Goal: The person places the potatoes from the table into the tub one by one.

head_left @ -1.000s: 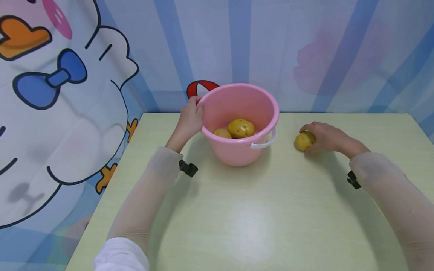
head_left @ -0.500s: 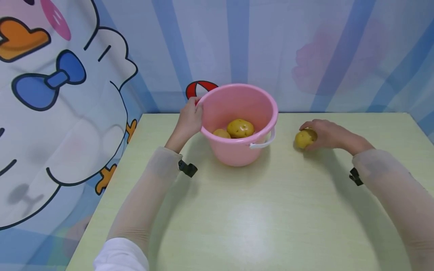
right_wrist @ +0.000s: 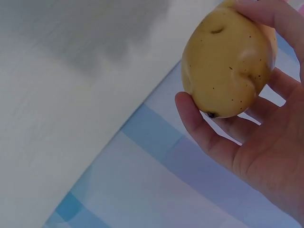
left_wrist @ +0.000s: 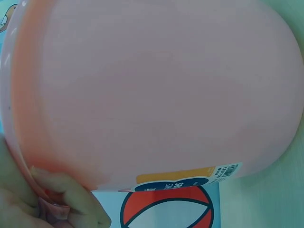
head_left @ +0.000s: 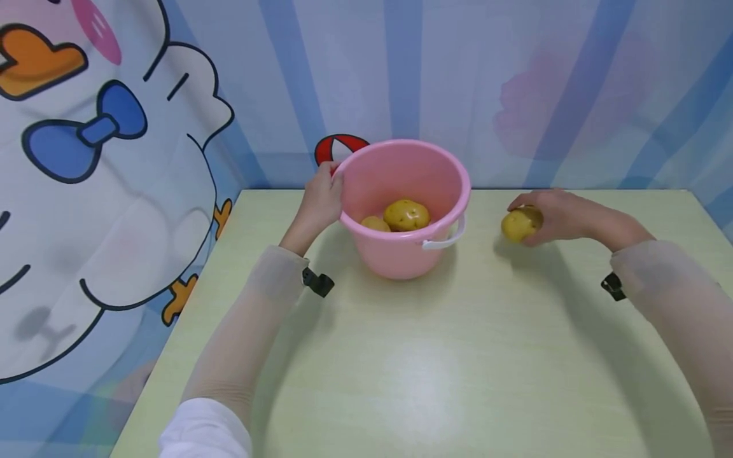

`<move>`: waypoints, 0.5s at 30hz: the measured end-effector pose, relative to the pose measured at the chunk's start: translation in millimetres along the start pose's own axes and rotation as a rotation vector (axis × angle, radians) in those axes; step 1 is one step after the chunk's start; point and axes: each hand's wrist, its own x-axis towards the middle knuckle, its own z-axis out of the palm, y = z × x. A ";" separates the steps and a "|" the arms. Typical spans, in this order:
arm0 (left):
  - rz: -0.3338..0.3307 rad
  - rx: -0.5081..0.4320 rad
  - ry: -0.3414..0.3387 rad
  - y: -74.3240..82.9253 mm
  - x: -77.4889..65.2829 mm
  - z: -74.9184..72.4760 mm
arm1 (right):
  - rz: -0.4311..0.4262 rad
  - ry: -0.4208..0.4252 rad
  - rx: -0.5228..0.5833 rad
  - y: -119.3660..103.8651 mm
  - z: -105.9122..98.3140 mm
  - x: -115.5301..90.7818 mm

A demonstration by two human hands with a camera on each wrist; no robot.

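A pink bucket (head_left: 401, 257) stands near the back of the table, its white handle (head_left: 443, 240) hanging down on the right. Inside it lie a large potato (head_left: 406, 215) and a smaller one, partly hidden by the rim. My left hand (head_left: 322, 200) grips the rim on the left side; in the left wrist view its fingers (left_wrist: 71, 192) curl over the edge. Off to the right of the bucket, my right hand (head_left: 564, 216) holds another potato (head_left: 521, 224) between thumb and fingers. In the right wrist view this potato (right_wrist: 228, 64) shows dark specks and dents.
The pale table (head_left: 389, 356) ends at the back against a printed blue-and-white wall cloth (head_left: 458, 83). A cartoon figure (head_left: 132, 210) covers the cloth at the left. A printed label (left_wrist: 183, 179) is stuck on the bucket's side.
My right hand has raised the potato off the table and drawn it slightly back and to the right, its shadow now apart below. The left hand and the bucket have stayed in place.
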 end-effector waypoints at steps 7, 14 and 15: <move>-0.019 0.000 -0.012 1.1 1.4 0.0 | -0.019 0.001 0.000 -7.7 -18.3 -2.3; -0.011 -0.002 -0.007 1.1 1.4 0.6 | -0.064 0.033 0.008 -16.5 -38.5 -7.0; -0.012 -0.001 -0.007 1.2 1.4 0.5 | -0.069 0.036 0.004 -18.2 -41.4 -7.3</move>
